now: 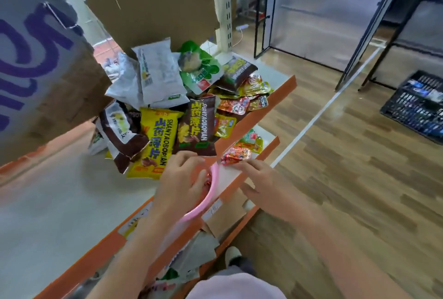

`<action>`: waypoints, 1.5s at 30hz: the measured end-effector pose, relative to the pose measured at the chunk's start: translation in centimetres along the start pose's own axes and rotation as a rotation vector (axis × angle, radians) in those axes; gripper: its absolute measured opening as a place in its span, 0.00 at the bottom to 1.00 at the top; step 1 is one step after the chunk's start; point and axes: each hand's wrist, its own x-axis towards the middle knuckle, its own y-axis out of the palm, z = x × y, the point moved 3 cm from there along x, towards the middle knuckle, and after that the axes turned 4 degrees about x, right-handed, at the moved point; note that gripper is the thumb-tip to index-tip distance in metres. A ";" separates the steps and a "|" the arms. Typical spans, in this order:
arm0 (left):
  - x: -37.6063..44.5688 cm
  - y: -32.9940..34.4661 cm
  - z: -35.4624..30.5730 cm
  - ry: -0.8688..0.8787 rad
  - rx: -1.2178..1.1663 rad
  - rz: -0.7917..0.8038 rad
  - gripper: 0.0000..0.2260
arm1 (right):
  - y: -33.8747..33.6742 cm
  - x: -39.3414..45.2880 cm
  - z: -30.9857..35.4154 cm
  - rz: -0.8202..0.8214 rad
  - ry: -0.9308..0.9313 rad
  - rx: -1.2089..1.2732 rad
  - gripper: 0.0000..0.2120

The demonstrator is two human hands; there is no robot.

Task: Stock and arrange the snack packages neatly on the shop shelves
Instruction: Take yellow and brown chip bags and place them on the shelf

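Note:
A heap of snack packages lies on the white shelf [60, 193] with an orange front edge: a yellow chip bag [155, 140], a dark brown chip bag [200, 126], white bags [158, 75], a green bag [199, 68] and several small red and yellow packets [242, 97]. My left hand [182, 178] grips the rim of a pink basket [206, 200] at the shelf's front edge. My right hand [261, 178] pinches a small red packet [236, 155] just above the lower shelf.
A torn cardboard box [43, 78] with purple print hangs at the upper left, and another cardboard sheet [153, 6] stands behind the heap. A lower orange-edged shelf [268, 152] holds more packets. A black crate [417, 107] sits on the wooden floor to the right.

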 end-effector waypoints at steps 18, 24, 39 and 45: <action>6.2 1.0 7.0 -0.685 0.374 -0.091 0.38 | 0.6 19.0 -0.3 0.133 0.185 -0.182 0.40; 7.0 1.3 6.7 -0.684 0.418 -0.024 0.38 | 0.6 20.0 -2.1 0.204 0.221 0.153 0.36; 4.7 -2.6 -0.3 -0.916 0.076 -0.577 0.32 | -2.1 17.9 -2.1 0.364 0.077 0.867 0.24; -2.2 -0.7 -3.3 -1.186 -0.136 -0.567 0.23 | 0.6 13.9 0.6 0.561 -0.112 0.793 0.20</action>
